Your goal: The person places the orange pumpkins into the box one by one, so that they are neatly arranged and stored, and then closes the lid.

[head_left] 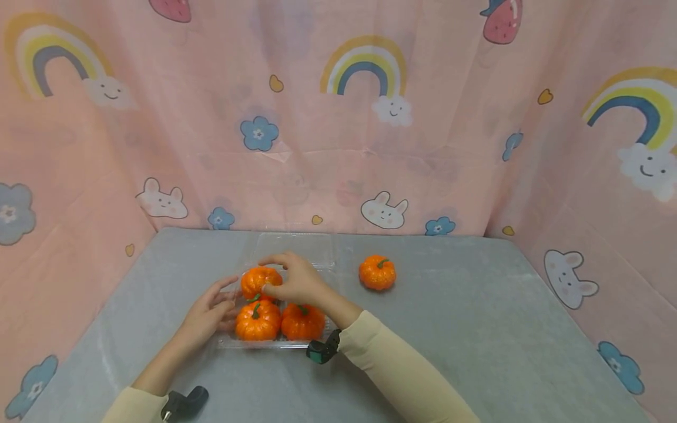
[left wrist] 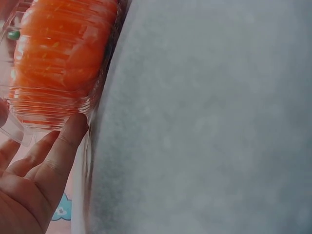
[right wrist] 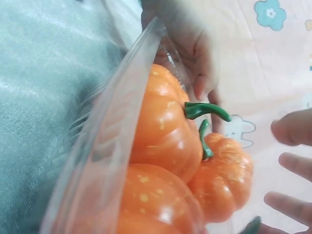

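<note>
the back-left pumpkin (head_left: 259,279) could roll out if nudged, since it lies tipped, stem forward, against the front-left pumpkin (head_left: 257,322); a left-side push might skid the clear container (head_left: 264,345). glossy orange, ribbed and pale-flecked, it sits at that container's back-left, nearer the left edge of the table (head_left: 476,317) than the right. the right hand (head_left: 300,283) has spread fingers, released; the left hand's (head_left: 203,314) loose fingers touch the container wall.

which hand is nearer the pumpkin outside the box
Right. The right hand is over the box, left of that pumpkin; the left hand is farther left, at the box's edge.
</note>
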`<action>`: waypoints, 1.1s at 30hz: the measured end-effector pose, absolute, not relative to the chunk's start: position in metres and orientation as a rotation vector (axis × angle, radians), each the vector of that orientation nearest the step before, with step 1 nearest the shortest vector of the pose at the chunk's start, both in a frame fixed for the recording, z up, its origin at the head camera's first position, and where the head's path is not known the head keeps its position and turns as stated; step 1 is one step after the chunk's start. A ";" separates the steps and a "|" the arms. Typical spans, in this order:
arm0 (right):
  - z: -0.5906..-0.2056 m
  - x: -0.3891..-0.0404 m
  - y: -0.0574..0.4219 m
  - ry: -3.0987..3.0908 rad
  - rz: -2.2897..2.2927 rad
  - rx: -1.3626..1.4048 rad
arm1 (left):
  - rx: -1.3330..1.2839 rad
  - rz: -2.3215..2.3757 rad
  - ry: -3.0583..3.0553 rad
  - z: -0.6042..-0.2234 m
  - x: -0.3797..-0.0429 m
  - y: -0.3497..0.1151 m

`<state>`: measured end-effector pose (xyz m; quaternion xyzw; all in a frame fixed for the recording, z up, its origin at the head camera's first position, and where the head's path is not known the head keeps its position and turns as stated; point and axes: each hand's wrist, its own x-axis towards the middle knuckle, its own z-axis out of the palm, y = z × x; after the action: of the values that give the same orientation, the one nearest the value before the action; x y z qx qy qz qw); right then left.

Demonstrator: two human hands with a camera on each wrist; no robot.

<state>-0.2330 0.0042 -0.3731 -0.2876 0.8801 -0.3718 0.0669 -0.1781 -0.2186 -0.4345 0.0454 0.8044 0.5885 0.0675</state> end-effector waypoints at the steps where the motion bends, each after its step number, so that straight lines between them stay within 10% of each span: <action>1: -0.372 -0.232 0.006 2.649 -1.134 -0.874 | 0.137 1.774 2.424 -0.434 -0.178 -0.219; 33: -0.348 -0.229 0.077 2.754 -1.424 -0.703 | 0.135 1.739 2.444 -0.436 -0.177 -0.218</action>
<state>-0.2286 0.0768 -0.3483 -0.2212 0.8662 -0.4478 -0.0187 -0.1766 -0.2181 -0.4356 0.0448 0.8121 0.5777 0.0694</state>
